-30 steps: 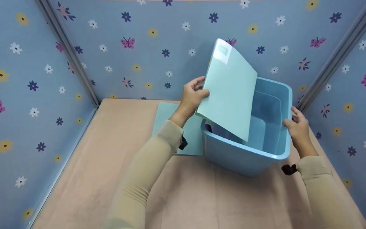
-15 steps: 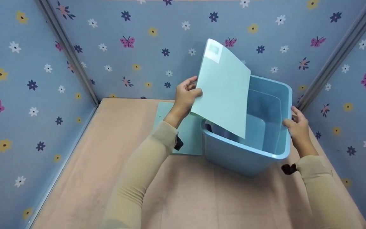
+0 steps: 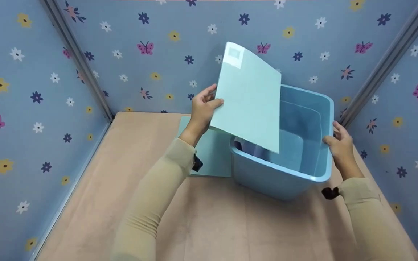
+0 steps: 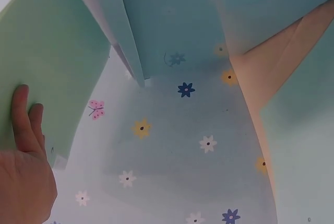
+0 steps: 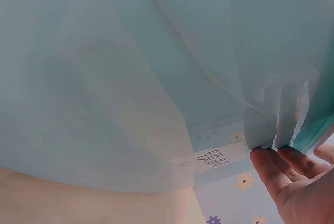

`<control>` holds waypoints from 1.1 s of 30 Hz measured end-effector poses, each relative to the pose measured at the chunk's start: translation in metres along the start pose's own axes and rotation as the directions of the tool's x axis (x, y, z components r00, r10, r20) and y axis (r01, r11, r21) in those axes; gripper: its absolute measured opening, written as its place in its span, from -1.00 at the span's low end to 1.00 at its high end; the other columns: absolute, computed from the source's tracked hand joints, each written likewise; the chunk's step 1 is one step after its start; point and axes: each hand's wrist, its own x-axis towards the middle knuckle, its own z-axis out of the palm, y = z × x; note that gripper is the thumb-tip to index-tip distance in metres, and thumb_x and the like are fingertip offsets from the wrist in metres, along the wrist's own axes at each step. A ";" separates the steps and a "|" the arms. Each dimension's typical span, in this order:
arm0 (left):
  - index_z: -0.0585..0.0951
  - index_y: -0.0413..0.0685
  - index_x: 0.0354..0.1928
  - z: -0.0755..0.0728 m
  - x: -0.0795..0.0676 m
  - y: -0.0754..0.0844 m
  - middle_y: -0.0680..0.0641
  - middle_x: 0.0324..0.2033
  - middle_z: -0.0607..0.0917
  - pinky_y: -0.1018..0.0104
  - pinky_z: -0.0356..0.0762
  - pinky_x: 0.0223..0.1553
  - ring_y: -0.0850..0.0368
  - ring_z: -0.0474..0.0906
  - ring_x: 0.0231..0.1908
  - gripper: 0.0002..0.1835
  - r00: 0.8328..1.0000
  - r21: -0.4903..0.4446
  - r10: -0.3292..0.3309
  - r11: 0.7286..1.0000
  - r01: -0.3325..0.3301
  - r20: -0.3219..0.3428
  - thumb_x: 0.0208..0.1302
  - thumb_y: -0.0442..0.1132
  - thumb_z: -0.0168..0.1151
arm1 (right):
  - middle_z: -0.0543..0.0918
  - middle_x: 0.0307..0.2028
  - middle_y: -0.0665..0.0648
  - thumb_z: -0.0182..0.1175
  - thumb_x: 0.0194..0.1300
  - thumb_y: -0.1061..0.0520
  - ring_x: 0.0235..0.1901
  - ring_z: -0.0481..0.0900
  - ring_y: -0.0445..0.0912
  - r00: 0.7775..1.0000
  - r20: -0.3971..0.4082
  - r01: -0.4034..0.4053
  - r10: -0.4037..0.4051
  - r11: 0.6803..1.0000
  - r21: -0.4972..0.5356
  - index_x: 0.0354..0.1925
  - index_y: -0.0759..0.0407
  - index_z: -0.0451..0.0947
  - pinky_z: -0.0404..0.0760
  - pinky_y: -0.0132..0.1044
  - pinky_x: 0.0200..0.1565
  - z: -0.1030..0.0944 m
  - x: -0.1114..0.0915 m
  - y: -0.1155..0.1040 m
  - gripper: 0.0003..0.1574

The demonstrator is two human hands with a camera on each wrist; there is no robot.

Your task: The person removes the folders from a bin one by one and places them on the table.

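My left hand (image 3: 201, 110) pinches the left edge of a mint-green file folder (image 3: 249, 98), thumb on the near face. The folder is tilted above the left side of a light-blue plastic bin (image 3: 270, 181), a pale label at its upper left corner. In the left wrist view, fingers (image 4: 22, 117) lie against the green folder (image 4: 52, 62). My right hand (image 3: 341, 148) grips the bin's right rim, thumb on the inner side. The right wrist view shows its fingertips at the bin's wall (image 5: 104, 104). Part of the bin's inside is hidden behind the folder.
A second mint-green flat folder (image 3: 212, 159) lies on the peach-coloured table (image 3: 129, 188) left of the bin, partly under my left arm. Blue flower-and-butterfly walls (image 3: 180, 47) enclose the back and both sides. Something pale purplish shows inside the bin below the folder.
The left hand has moved left and slightly up with the folder, whose lower right corner has risen. More of the bin's inside shows. Right hand and bin stay nearly still.
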 end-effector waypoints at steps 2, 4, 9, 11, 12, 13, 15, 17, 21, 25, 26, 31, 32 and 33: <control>0.43 -0.27 0.58 -0.003 0.000 0.002 -0.37 0.26 0.70 0.18 0.71 0.12 -0.11 0.70 0.18 -0.32 1.000 0.000 0.002 1.000 -0.002 -0.008 0.44 -0.46 0.27 | 0.22 0.64 0.45 -0.02 0.46 0.23 0.54 0.34 0.34 1.000 0.000 0.000 0.000 1.000 0.000 0.80 0.04 -0.19 0.43 0.30 0.49 0.000 0.000 0.000 0.08; 0.42 -0.28 0.58 -0.007 0.000 0.002 -0.37 0.27 0.69 0.20 0.71 0.12 -0.11 0.70 0.19 -0.33 1.000 -0.005 0.005 1.000 -0.005 -0.016 0.44 -0.47 0.27 | 0.23 0.64 0.45 -0.02 0.46 0.23 0.53 0.35 0.33 1.000 0.000 0.005 -0.005 1.000 -0.002 0.80 0.04 -0.19 0.44 0.30 0.49 0.000 0.001 0.001 0.08; 0.42 -0.29 0.58 -0.017 0.000 0.005 -0.37 0.29 0.69 0.26 0.72 0.06 -0.10 0.70 0.17 -0.34 1.000 -0.020 0.011 1.000 -0.011 -0.027 0.46 -0.46 0.25 | 0.24 0.63 0.46 -0.02 0.46 0.23 0.52 0.37 0.36 1.000 -0.002 0.017 -0.017 1.000 -0.008 0.80 0.06 -0.17 0.44 0.32 0.49 0.000 0.000 0.002 0.07; 0.42 -0.29 0.58 -0.021 0.000 0.006 -0.38 0.28 0.69 0.28 0.72 0.04 -0.09 0.71 0.15 -0.34 0.999 -0.020 0.013 1.000 -0.014 -0.031 0.46 -0.46 0.24 | 0.23 0.63 0.47 -0.02 0.47 0.23 0.52 0.36 0.37 1.000 -0.004 0.018 -0.018 1.000 -0.008 0.80 0.06 -0.17 0.43 0.34 0.49 0.000 0.000 0.002 0.07; 0.42 -0.28 0.58 -0.023 -0.001 0.007 -0.38 0.28 0.69 0.29 0.72 0.03 -0.08 0.71 0.14 -0.34 0.999 -0.021 0.012 1.000 -0.013 -0.034 0.46 -0.45 0.24 | 0.23 0.64 0.47 -0.02 0.47 0.23 0.53 0.36 0.38 1.000 -0.004 0.019 -0.019 1.000 -0.007 0.80 0.06 -0.17 0.42 0.34 0.50 0.000 0.000 0.002 0.07; 0.42 -0.28 0.57 -0.025 -0.001 0.007 -0.38 0.28 0.68 0.29 0.72 0.03 -0.08 0.71 0.13 -0.34 0.999 -0.022 0.011 1.000 -0.012 -0.037 0.46 -0.45 0.24 | 0.23 0.64 0.47 -0.01 0.47 0.23 0.53 0.36 0.38 1.000 -0.004 0.019 -0.019 1.000 -0.005 0.80 0.06 -0.17 0.42 0.34 0.50 0.000 0.000 0.002 0.07; 0.42 -0.28 0.58 -0.029 0.000 0.007 -0.38 0.28 0.68 0.30 0.72 0.02 -0.07 0.71 0.13 -0.34 0.999 -0.022 0.010 1.000 -0.011 -0.042 0.46 -0.44 0.23 | 0.23 0.63 0.47 -0.01 0.47 0.23 0.52 0.36 0.36 1.000 -0.005 0.019 -0.019 1.000 -0.008 0.80 0.06 -0.17 0.44 0.32 0.49 0.000 0.000 0.002 0.07; 0.42 -0.28 0.58 -0.032 0.000 0.007 -0.37 0.29 0.68 0.30 0.72 0.03 -0.07 0.71 0.14 -0.34 0.999 -0.020 0.011 1.000 -0.012 -0.048 0.46 -0.44 0.23 | 0.25 0.63 0.45 -0.01 0.47 0.22 0.51 0.38 0.33 1.000 -0.008 0.015 -0.015 1.000 -0.010 0.80 0.05 -0.16 0.52 0.20 0.46 0.000 0.001 0.002 0.07; 0.42 -0.29 0.57 -0.038 0.000 0.006 -0.36 0.32 0.67 0.28 0.71 0.07 -0.09 0.70 0.19 -0.34 0.998 -0.009 0.021 1.000 -0.022 -0.061 0.45 -0.43 0.23 | 0.29 0.62 0.42 0.00 0.45 0.22 0.48 0.43 0.27 1.000 -0.016 0.010 -0.010 1.000 -0.025 0.80 0.03 -0.14 0.63 -0.10 0.29 0.000 0.002 0.002 0.07; 0.40 -0.30 0.58 -0.044 -0.001 0.007 -0.33 0.40 0.62 0.22 0.69 0.18 -0.12 0.66 0.28 -0.33 0.997 -0.021 0.026 0.999 -0.028 -0.070 0.46 -0.44 0.24 | 0.29 0.62 0.43 0.00 0.44 0.23 0.49 0.44 0.29 1.000 -0.017 0.011 -0.011 1.000 -0.024 0.79 0.04 -0.14 0.62 -0.01 0.36 0.001 0.001 0.001 0.07; 0.40 -0.30 0.59 -0.045 -0.001 0.008 -0.32 0.41 0.61 0.19 0.68 0.21 -0.13 0.65 0.30 -0.33 0.997 -0.025 0.027 0.999 -0.029 -0.070 0.47 -0.44 0.24 | 0.28 0.63 0.43 -0.01 0.45 0.23 0.50 0.43 0.30 1.000 -0.015 0.010 -0.011 1.000 -0.020 0.80 0.04 -0.14 0.58 0.08 0.41 0.001 0.001 0.001 0.07; 0.38 -0.28 0.60 -0.052 -0.003 0.010 -0.33 0.41 0.60 0.10 0.65 0.30 -0.15 0.63 0.33 -0.34 0.997 -0.027 0.039 0.999 -0.041 -0.067 0.49 -0.43 0.22 | 0.23 0.64 0.45 -0.01 0.46 0.24 0.53 0.38 0.33 1.000 -0.008 0.005 -0.005 1.000 0.002 0.80 0.05 -0.17 0.45 0.27 0.49 0.000 0.000 0.000 0.08; 0.38 -0.29 0.60 -0.053 -0.003 0.010 -0.33 0.40 0.61 0.09 0.65 0.29 -0.15 0.63 0.32 -0.34 0.997 -0.025 0.039 0.999 -0.041 -0.067 0.49 -0.42 0.22 | 0.22 0.65 0.45 -0.01 0.46 0.24 0.53 0.37 0.33 1.000 -0.006 0.004 -0.004 1.000 0.003 0.80 0.05 -0.17 0.45 0.28 0.50 0.000 0.000 0.000 0.08; 0.38 -0.29 0.60 -0.055 -0.004 0.011 -0.34 0.40 0.62 0.09 0.65 0.29 -0.15 0.63 0.32 -0.34 0.997 -0.025 0.040 0.999 -0.042 -0.068 0.50 -0.42 0.21 | 0.22 0.65 0.45 -0.01 0.46 0.24 0.54 0.37 0.34 1.000 -0.005 0.003 -0.003 1.000 0.006 0.80 0.05 -0.17 0.45 0.29 0.50 0.000 0.000 0.000 0.08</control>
